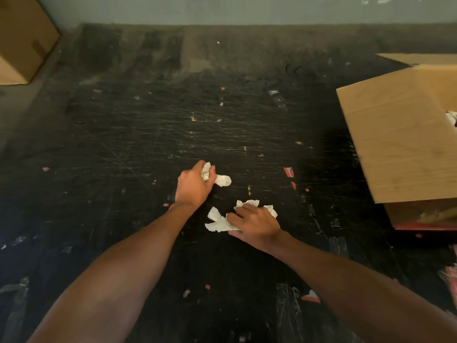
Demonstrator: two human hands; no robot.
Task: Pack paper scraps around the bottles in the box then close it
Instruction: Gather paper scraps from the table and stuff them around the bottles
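Paper scraps (217, 222) inside left grip (193, 184), right grip (254, 224).

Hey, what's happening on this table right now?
A person is gathering white paper off a scratched black table. The left hand grips a crumpled scrap, with a loose scrap lying just beside it. The right hand clutches a bunch of scraps. The open cardboard box sits to the right, some white paper showing inside; no bottles are visible from here.
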